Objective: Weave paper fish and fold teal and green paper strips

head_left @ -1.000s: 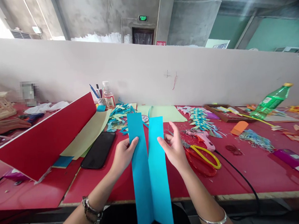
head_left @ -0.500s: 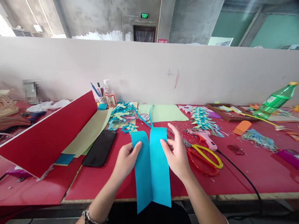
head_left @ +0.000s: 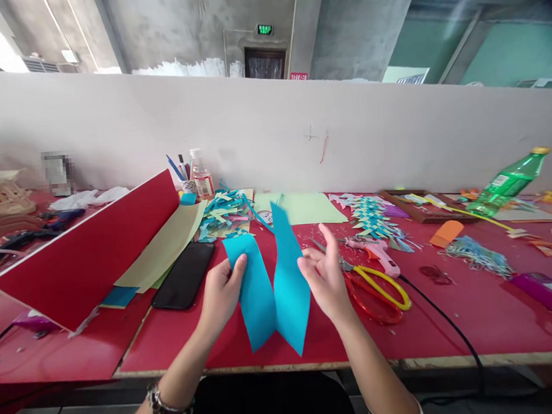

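I hold a folded sheet of blue paper [head_left: 269,283] upright over the near part of the red table [head_left: 454,320]. My left hand [head_left: 220,293] pinches its left flap, thumb in front. My right hand [head_left: 325,276] grips the right flap at its edge, fingers spread. The two flaps splay apart in a V, joined along a centre crease. Just right of my right hand lie scissors [head_left: 380,288] with red and yellow handles and a pink glue gun [head_left: 376,253].
A black phone [head_left: 184,275] lies left of my hands, next to a tilted red board [head_left: 85,252] and cream paper [head_left: 165,243]. Paper scraps and woven strips [head_left: 374,219], a green sheet [head_left: 299,208], a small bottle [head_left: 201,177], a green bottle [head_left: 508,181] and a black cable [head_left: 448,337] spread over the table.
The blue paper has come up and away from me and now looks shorter. Its flaps have spread and twisted apart, and both hands have shifted slightly with it.
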`<state>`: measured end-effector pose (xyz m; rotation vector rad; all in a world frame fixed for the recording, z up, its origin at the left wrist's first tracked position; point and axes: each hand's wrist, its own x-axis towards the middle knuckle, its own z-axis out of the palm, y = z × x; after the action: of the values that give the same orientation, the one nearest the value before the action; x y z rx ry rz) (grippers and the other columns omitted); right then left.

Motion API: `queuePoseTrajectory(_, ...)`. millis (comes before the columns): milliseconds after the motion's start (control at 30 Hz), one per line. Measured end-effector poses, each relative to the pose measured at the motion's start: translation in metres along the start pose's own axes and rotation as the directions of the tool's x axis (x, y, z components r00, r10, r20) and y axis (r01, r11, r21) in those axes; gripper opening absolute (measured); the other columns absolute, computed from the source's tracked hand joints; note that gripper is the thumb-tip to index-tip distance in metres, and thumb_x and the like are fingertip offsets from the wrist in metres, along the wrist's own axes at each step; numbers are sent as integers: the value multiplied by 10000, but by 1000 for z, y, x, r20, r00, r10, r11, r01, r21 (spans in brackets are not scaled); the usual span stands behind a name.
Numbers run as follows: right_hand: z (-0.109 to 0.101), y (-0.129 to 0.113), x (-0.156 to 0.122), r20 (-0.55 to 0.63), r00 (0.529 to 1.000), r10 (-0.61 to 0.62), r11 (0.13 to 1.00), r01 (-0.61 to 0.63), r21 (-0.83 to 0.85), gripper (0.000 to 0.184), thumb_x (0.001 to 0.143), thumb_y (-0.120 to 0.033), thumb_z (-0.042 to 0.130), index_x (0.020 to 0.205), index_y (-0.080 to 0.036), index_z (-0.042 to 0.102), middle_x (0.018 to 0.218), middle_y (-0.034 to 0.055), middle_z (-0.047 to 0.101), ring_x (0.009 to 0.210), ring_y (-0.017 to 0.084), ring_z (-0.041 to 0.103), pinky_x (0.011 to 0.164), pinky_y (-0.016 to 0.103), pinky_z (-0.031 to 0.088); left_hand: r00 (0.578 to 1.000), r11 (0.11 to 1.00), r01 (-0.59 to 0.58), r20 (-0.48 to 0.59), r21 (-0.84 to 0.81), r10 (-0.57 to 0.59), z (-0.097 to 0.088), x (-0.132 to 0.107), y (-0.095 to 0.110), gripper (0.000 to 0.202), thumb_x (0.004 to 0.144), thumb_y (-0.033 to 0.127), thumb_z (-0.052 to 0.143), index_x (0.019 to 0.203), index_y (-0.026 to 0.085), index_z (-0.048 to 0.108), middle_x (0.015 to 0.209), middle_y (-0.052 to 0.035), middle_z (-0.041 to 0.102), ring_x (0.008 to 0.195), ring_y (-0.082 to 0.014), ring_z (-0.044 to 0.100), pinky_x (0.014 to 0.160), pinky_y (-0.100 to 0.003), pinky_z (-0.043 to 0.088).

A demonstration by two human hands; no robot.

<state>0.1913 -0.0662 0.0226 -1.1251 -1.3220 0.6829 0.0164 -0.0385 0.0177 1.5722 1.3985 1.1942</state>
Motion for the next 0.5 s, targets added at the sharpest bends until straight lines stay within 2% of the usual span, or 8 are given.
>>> queuePoseTrajectory(67,0,-1,-5,126,991,45,999,-44,-18,717,768,-391,492,1329,-211,84,734,5,548,651,139,534,600,271,461,999,999,1,-51,-40,-3,0,2,0,387,756,503,409,577,161,404,463,59,325,408,-61,298,371,-181,211)
queuePoseTrajectory(133,2,-1,-10,187,979,84,993,-67,-94,648,783,-377,472,1321,-214,148,707,-1,547,616,133,522,587,267,460,1000,993,-7,-12,-115,5,-1,2,1,352,758,487,425,686,150,496,540,30,469,487,-91,426,428,-182,314)
queuePoseTrajectory(200,4,-1,-13,167,982,87,985,-59,-163,537,814,-353,421,1297,-217,228,670,-9,528,533,111,478,531,246,445,985,976,37,173,-213,1,-2,0,2,349,752,467,453,868,152,549,734,-16,597,679,-145,541,570,-208,414)
queuePoseTrajectory(267,8,0,-13,111,992,56,980,-33,-197,478,834,-338,379,1280,-210,262,648,-14,498,479,96,432,472,224,419,912,958,143,409,-250,-29,-3,-3,2,383,726,447,508,974,158,551,898,-47,623,831,-188,561,685,-245,439)
queuePoseTrajectory(333,10,1,-10,60,998,17,979,-5,-204,451,835,-332,374,1257,-201,284,616,-25,453,456,89,395,434,210,391,854,954,204,517,-220,-63,-1,-7,0,376,705,438,539,939,145,568,905,-57,626,822,-199,567,681,-258,446)
queuePoseTrajectory(367,11,3,-9,32,999,-1,980,8,-199,426,834,-329,377,1233,-196,305,594,-35,420,446,86,372,415,204,371,861,962,194,503,-193,-73,0,-8,-1,357,703,444,536,875,135,578,845,-54,626,763,-190,569,637,-251,444)
queuePoseTrajectory(400,12,4,-8,2,1000,-17,982,17,-190,391,834,-326,381,1197,-193,330,573,-45,384,435,84,347,396,200,347,889,973,163,451,-163,-74,1,-9,-2,346,708,457,521,797,128,577,761,-41,615,684,-172,557,581,-239,431)
queuePoseTrajectory(500,13,7,-5,-94,994,-53,985,37,-167,277,826,-322,404,1066,-185,384,533,-68,302,408,77,279,352,199,272,964,996,69,262,-63,-50,7,-10,-4,388,723,498,469,580,137,476,522,20,471,471,-96,419,427,-196,315)
